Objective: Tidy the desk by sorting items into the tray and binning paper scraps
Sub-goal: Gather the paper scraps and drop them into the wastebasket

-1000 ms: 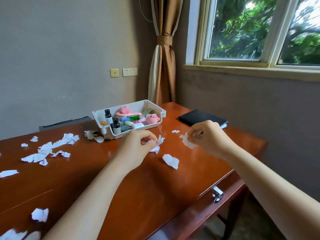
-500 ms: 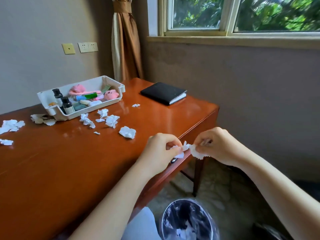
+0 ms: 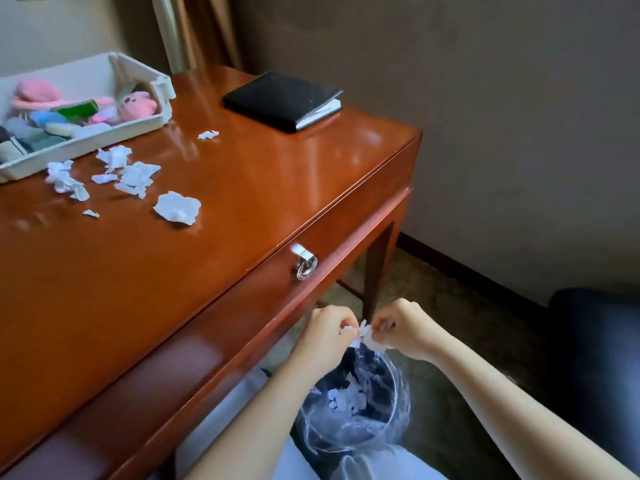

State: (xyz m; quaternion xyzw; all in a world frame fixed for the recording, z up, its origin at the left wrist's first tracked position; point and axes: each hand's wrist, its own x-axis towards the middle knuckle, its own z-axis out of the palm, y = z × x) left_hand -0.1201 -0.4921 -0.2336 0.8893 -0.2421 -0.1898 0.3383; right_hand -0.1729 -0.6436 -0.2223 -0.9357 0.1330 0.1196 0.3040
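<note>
My left hand [image 3: 327, 336] and my right hand [image 3: 401, 329] are side by side below the desk edge, each pinched on white paper scraps [image 3: 362, 332]. They hover right over a bin [image 3: 356, 407] lined with a clear bag, which holds several scraps. On the wooden desk [image 3: 242, 188] lie more white scraps [image 3: 177, 207], several in a cluster [image 3: 133, 174] by the tray. The white tray [image 3: 159, 98] at the far left holds pink toys, small bottles and other bits.
A black notebook [image 3: 282, 102] lies at the desk's far right corner. A metal drawer pull [image 3: 304, 263] sticks out of the desk front. A dark chair [image 3: 595, 358] stands at the right, on carpet. The wall is close behind the desk.
Both hands carried the scraps off the desk, down past its front edge, to above the bin. My view has tilted down and right, bringing the bin into sight.
</note>
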